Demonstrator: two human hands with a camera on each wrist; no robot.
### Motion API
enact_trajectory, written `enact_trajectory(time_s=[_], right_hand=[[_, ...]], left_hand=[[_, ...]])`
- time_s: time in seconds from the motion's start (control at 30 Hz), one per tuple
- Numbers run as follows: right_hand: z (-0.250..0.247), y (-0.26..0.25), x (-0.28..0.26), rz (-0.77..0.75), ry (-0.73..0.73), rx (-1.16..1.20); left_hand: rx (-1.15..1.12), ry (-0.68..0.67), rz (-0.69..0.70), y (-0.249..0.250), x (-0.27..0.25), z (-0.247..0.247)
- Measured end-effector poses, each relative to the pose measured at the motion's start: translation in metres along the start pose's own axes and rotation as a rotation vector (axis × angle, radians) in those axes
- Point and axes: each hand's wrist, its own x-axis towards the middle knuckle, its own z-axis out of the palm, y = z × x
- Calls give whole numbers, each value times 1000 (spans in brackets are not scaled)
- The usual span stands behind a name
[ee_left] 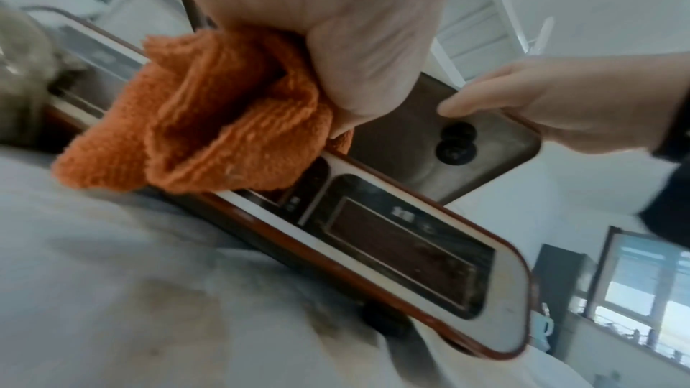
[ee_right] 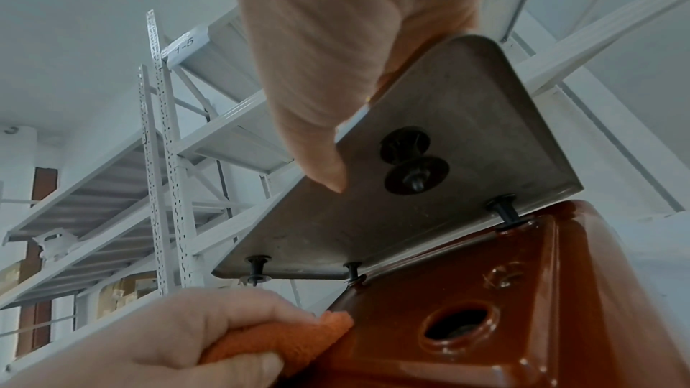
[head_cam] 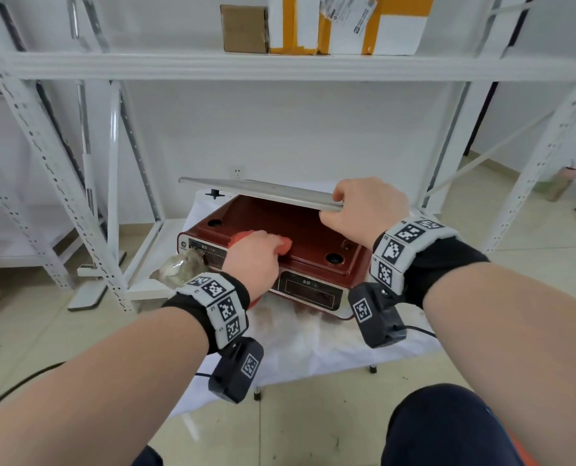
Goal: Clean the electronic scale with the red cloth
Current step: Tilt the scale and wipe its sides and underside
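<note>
Scale (head_cam: 279,250): red-bodied unit sitting on a white sheet (head_cam: 313,344) below the shelf (head_cam: 279,67). Its steel pan (head_cam: 259,191) is tilted up off the body, the far edge low, the near right corner raised. The right hand (head_cam: 364,210) grips that corner, thumb beneath and fingers over the rim, evidently to expose the top of the body for wiping. Black pegs (ee_right: 414,170) under the pan hang free of their sockets (head_cam: 333,258) on the near side. The left hand (head_cam: 253,257) is closed round the bunched cloth (ee_left: 209,117) and presses it on the body's front-left area, just behind the display panel (ee_left: 403,250). Both hands are on the scale, left low at the front, right higher at the right side.
</note>
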Motion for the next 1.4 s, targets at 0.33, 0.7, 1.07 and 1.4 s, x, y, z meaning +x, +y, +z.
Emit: enact_trajectory(time_s=[0.33, 0.7, 1.07, 1.4], right_hand=[[6, 9, -5, 45, -17, 28], [10, 26, -10, -76, 90, -73], [13, 42, -16, -168, 45, 7], [15, 39, -23, -123, 54, 19]], left_hand=[[-210, -88, 2, 0, 2, -15], [-141, -53, 222, 21, -4, 15], [-207, -176, 358, 52, -9, 18], [-166, -146, 391, 43, -9, 28]])
